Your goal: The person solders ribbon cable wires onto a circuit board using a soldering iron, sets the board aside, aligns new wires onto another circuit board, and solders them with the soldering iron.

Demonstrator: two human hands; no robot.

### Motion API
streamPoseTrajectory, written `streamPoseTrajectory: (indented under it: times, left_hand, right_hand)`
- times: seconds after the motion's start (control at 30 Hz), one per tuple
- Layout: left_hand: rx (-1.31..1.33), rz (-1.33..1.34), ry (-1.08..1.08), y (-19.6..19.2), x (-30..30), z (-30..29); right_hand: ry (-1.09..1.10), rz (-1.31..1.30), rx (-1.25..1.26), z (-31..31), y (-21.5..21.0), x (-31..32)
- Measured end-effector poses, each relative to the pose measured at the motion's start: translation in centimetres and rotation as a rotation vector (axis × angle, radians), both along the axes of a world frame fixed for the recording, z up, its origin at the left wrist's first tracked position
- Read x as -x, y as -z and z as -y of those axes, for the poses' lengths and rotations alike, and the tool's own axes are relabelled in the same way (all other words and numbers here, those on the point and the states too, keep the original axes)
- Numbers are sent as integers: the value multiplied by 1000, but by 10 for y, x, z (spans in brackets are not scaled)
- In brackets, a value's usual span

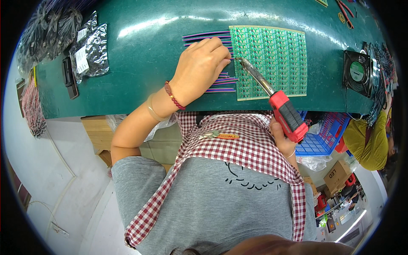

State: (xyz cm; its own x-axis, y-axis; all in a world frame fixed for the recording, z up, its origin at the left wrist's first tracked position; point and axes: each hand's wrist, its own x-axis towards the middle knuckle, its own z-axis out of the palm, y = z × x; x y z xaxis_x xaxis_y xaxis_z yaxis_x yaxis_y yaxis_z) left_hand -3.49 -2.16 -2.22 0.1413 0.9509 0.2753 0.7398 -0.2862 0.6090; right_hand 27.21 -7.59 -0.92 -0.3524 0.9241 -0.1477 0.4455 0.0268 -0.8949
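Observation:
A green circuit board panel (272, 63), divided into rows of small boards, lies flat on the green table. Thin multicoloured wires (221, 90) stretch out from its left edge, several of them lined up side by side. My left hand (203, 63) is closed in a pinch at that edge, gripping a wire whose tip reaches the board. In my right hand (278, 137) is the red and black handle of a soldering gun (288, 117). Its metal tip points up and left and meets the board's left edge, beside the left fingertips. Part of the right hand is hidden behind the handle.
Clear plastic bags with white labels (91, 55) and a black object (70, 78) lie at the left. A black fan (358, 73) stands at the right, with red-handled pliers (346, 15) farther back. Below the table edge sits a blue basket (321, 138).

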Motion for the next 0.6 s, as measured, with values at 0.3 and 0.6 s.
streamPoseTrajectory:
  times: [0.3, 0.6]
  left_hand:
    - [7, -22, -1, 0, 1, -1]
    - [17, -36, -6, -1, 1, 0]
  right_hand:
    - [-5, 12, -54, -2, -3, 0]
    - [-6, 58, -14, -1, -5, -7]
